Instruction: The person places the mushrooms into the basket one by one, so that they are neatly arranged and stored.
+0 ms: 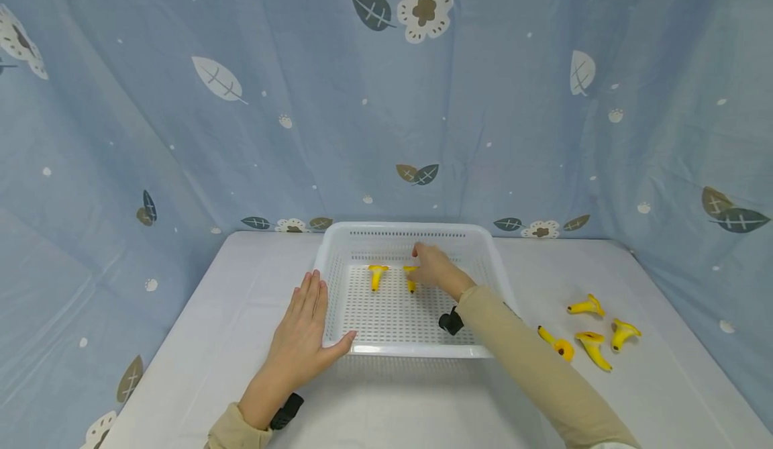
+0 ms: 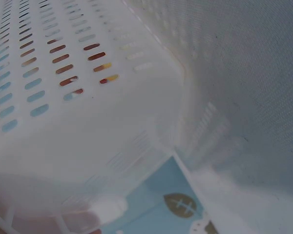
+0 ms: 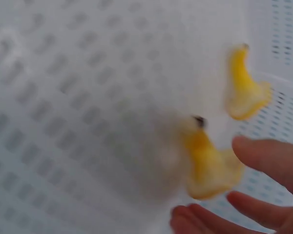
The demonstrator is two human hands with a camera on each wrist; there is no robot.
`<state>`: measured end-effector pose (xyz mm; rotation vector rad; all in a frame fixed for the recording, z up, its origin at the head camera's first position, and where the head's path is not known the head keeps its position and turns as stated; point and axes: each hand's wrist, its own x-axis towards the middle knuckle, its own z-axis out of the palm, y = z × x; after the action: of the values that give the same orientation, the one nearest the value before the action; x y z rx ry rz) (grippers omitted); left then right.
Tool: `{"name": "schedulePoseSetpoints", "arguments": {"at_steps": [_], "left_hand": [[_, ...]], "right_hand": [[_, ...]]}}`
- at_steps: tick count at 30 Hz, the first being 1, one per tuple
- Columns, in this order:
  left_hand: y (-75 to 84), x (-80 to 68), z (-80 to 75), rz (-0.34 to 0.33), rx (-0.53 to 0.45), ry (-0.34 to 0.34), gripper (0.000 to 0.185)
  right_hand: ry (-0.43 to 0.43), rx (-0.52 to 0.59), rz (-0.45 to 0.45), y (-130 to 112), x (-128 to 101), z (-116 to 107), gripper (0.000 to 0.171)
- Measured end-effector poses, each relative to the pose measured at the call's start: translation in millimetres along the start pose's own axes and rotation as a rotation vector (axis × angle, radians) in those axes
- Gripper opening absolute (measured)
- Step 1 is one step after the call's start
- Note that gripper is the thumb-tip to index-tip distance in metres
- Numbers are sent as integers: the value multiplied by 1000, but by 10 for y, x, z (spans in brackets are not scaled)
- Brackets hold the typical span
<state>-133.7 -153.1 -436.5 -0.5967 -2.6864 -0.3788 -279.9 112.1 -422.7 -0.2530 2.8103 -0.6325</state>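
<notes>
Yellow mushroom (image 1: 411, 284) nearest the R hand (image 1: 439, 271) lies in the perforated white basket (image 1: 417, 350) (plastic, by the look); prob. light, smooth, fairly stiff, so best pinched at its slim stem, as the flared cap looks thin-edged. R hand's thumb & fingers stand parted by the cap, contact unclear; L hand (image 1: 302, 341), fingers straight, rests at the basket's L side.

Head: right hand (image 1: 437, 269) partly covers yellow trumpet-shaped mushroom (image 1: 412, 286); beige right sleeve (image 1: 540, 368), cut by bottom edge, hides near right corner of white perforated plastic basket (image 1: 417, 350). Right wrist: mushroom blurred, hand cropped at right, contact unclear. Left wrist: red-yellow patches (image 2: 102, 68) behind slots unidentifiable.
</notes>
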Motion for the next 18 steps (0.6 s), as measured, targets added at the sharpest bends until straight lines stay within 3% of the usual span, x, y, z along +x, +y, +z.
{"name": "schedulePoseSetpoints", "arguments": {"at_steps": [8, 18], "left_hand": [[-5, 1, 6, -6, -2, -11, 102], [17, 4, -20, -17, -7, -25, 102]], "right_hand": [[12, 37, 3, -29, -98, -215, 58], [37, 143, -43, -70, -400, -623, 52]]}}
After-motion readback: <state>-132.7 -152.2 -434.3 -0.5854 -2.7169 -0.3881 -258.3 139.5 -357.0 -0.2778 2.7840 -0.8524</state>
